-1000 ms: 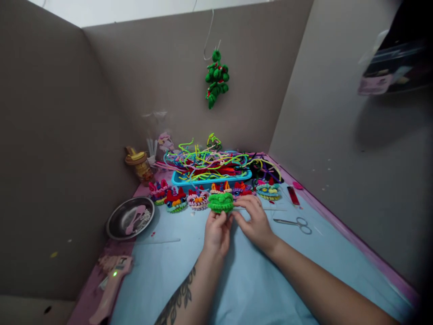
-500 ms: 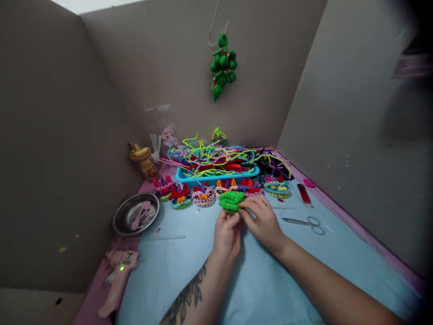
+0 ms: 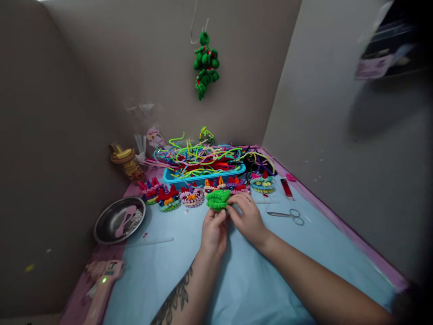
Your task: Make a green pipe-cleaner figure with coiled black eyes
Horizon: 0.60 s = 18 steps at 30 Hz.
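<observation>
A bright green fuzzy pipe-cleaner piece [image 3: 218, 199], with coiled, ridged bands and an opening between them, is held up over the table. My left hand [image 3: 214, 230] grips it from below, thumb and fingers closed at its lower edge. On its right side, my right hand [image 3: 246, 215] pinches the edge between thumb and fingertips. Just behind it stands a row of colourful pipe-cleaner animal faces, among them a pink one [image 3: 191, 196] and a red and teal one [image 3: 168, 198].
Behind the faces is a blue tray [image 3: 203, 179] heaped with pipe cleaners. Scissors [image 3: 286, 215] lie at right. At left are a metal bowl [image 3: 101, 225] with beads and a pink scoop, a glue stick [image 3: 158, 241] and a pink glue gun [image 3: 103, 289]. A green ornament [image 3: 205, 63] hangs behind.
My view has turned slightly right, so everything sits further left. The green piece has tilted a little, showing more of its opening. Both hands keep their hold.
</observation>
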{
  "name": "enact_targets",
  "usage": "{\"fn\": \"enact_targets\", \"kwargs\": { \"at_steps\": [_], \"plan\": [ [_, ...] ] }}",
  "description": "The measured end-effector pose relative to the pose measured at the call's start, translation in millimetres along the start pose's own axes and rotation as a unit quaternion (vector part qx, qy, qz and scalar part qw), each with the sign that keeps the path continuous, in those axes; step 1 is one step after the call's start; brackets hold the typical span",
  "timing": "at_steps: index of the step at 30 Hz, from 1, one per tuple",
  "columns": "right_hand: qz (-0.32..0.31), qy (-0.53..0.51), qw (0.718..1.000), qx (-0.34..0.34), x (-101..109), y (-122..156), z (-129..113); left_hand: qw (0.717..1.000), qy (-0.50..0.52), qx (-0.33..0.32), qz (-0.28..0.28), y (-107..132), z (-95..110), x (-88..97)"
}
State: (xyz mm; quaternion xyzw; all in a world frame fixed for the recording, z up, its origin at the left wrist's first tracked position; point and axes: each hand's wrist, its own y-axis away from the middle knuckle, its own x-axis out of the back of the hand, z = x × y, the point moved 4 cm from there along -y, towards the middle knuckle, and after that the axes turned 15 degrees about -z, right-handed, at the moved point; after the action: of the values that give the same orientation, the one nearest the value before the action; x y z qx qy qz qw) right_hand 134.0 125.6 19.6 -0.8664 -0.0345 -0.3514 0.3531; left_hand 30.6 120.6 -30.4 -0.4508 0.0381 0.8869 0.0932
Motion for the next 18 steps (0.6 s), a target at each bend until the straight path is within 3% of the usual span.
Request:
{"fn": "enact_targets", "kwargs": {
  "at_steps": [18],
  "plan": [
    [0.017,-0.032,0.999,-0.034,-2.1,-0.5,8.8,0.999,-0.036,0.000,-0.005,-1.2,0.4,-1.5]
  ]
}}
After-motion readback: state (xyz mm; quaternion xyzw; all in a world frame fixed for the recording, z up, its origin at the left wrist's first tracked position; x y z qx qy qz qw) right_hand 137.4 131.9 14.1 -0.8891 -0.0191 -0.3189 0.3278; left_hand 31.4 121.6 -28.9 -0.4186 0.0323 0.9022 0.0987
